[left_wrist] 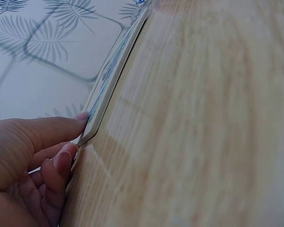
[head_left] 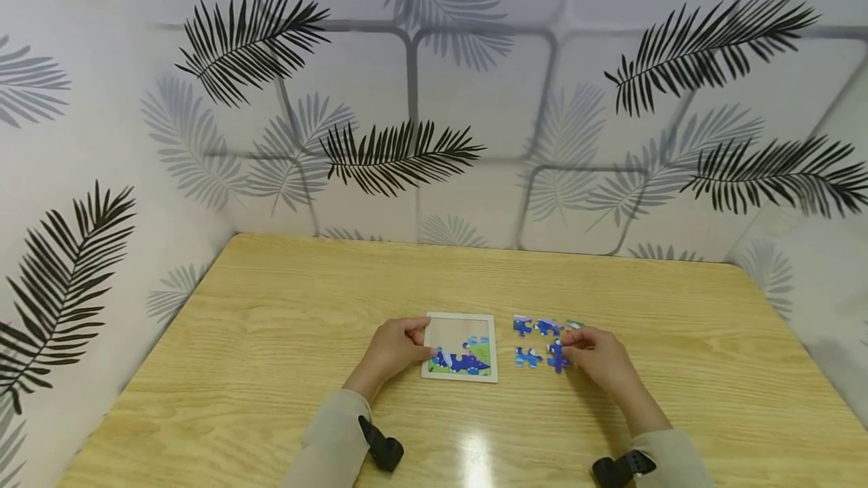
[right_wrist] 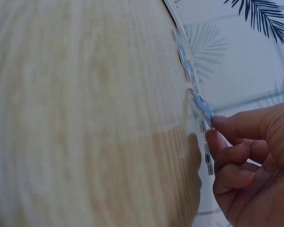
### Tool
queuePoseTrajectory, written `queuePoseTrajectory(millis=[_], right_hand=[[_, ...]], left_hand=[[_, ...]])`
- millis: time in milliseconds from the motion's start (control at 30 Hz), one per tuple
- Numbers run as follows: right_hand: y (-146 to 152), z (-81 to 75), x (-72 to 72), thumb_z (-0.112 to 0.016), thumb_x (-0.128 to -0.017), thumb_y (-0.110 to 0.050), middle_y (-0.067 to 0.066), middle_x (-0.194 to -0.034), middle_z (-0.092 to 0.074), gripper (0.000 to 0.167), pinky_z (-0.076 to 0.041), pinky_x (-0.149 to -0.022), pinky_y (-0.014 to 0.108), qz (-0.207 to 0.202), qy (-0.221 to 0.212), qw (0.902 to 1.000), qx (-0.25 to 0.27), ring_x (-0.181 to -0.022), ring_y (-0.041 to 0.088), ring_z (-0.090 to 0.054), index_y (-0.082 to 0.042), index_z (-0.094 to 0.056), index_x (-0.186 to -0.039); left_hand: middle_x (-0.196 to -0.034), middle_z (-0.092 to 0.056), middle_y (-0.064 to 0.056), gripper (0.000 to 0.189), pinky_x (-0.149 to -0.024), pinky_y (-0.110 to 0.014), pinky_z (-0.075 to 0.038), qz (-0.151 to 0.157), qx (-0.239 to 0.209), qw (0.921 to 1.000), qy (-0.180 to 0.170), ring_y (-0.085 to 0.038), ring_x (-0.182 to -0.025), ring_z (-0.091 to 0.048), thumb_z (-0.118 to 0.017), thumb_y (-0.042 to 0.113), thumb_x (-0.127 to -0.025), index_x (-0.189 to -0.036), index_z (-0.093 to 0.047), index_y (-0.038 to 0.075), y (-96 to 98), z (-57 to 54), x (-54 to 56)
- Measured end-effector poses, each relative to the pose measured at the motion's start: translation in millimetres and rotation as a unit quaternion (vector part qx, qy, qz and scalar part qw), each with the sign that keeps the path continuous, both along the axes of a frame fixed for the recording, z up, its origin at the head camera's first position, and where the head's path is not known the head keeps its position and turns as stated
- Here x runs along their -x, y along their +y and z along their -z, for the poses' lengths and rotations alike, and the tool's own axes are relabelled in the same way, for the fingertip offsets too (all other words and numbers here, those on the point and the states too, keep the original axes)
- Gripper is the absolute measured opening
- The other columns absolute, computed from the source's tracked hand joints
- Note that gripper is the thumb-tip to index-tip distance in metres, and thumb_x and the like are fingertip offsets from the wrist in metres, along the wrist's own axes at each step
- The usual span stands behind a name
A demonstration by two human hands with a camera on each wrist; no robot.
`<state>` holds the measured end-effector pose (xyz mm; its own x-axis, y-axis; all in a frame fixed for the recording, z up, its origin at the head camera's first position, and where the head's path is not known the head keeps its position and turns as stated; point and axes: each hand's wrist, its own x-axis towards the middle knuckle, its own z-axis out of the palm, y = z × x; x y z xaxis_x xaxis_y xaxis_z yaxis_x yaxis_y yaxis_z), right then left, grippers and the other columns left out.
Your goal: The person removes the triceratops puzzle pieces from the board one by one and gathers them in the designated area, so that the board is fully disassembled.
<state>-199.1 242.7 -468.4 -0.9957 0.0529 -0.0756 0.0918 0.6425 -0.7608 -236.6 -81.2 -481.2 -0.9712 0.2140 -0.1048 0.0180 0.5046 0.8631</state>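
My left hand grips the left edge of a square, pale-framed puzzle board. In the left wrist view its thumb lies on the rim of the board, with fingers curled at the side. Assembled blue and green pieces fill the board's lower part; bare wood shows above them. To the right, my right hand pinches a dark blue puzzle piece between thumb and finger. The right wrist view shows that piece tilted, its near edge raised.
Several loose pieces lie right of the board, among them a blue one, one at the upper left and one partly behind my right hand. The wooden table meets a leaf-patterned wall at the back.
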Motion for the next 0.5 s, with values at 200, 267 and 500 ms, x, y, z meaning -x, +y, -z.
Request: queuePoseTrajectory(millis=[200, 267, 500], right_hand=[[3, 1.2, -0.9, -0.065, -0.087, -0.005, 0.010, -0.091, -0.065, 0.010, -0.044, -0.060, 0.028, 0.007, 0.005, 0.9999, -0.007, -0.078, 0.019, -0.054, 0.002, -0.065, -0.094], [3, 0.7, -1.2, -0.065, -0.087, -0.005, 0.011, -0.092, -0.065, 0.010, -0.044, -0.060, 0.027, 0.008, 0.009, 0.9999, -0.010, -0.079, 0.020, -0.055, 0.002, -0.065, -0.094], [-11, -4.7, -1.0, -0.065, -0.087, -0.006, 0.008, -0.087, -0.063, 0.011, -0.044, -0.061, 0.028, -0.012, 0.033, 0.9993, -0.014, -0.079, 0.019, -0.055, 0.002, -0.065, -0.094]], left_hand=[[-0.073, -0.051, 0.000, 0.056, -0.067, -0.029, -0.038, 0.003, 0.002, 1.0000, 0.000, -0.015, -0.066, -0.043, -0.080, 0.011, -0.075, -0.127, -0.060, 0.004, 0.2, 1.6, 1.4], [-0.073, -0.051, 0.000, 0.056, -0.067, -0.029, -0.038, 0.004, 0.002, 1.0000, 0.001, -0.015, -0.066, -0.043, -0.080, 0.011, -0.075, -0.126, -0.061, 0.003, 0.2, 1.8, 1.7], [-0.074, -0.052, 0.000, 0.056, -0.068, -0.029, -0.038, 0.004, 0.001, 1.0000, -0.001, -0.015, -0.066, -0.043, -0.080, 0.011, -0.075, -0.127, -0.060, 0.004, 0.5, 1.2, 2.7]])
